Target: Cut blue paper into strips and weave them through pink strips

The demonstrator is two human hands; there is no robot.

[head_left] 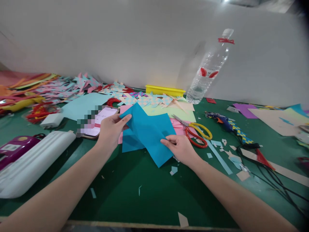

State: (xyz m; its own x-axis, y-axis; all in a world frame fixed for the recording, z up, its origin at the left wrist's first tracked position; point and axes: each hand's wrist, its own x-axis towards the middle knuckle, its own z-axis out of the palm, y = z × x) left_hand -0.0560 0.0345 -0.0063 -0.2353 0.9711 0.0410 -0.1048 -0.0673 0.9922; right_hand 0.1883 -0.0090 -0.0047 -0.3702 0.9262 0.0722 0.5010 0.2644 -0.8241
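A blue sheet of paper (pixel 152 133), bent and tilted, is held up between both hands over the green tabletop. Its upper left part is pinched by my left hand (pixel 112 127), thumb on top. My right hand (pixel 181 146) grips the right edge between thumb and fingers. Under it on the table lies another piece of blue paper (pixel 130 141). Pink paper (pixel 178 126) and pale green paper (pixel 166 111) show behind. Scissors (pixel 194 127) with red and yellow handles rest just beyond my right hand. A lit phone (pixel 101 120) lies behind my left wrist.
A tilted water bottle (pixel 209 69) stands at the wall near a yellow plastic strip (pixel 165 91). Left are a long white device (pixel 36 161), a purple device (pixel 18 148) and woven paper strips (pixel 60 87). Paper scraps (pixel 242 175) and dark cables (pixel 277 183) lie right.
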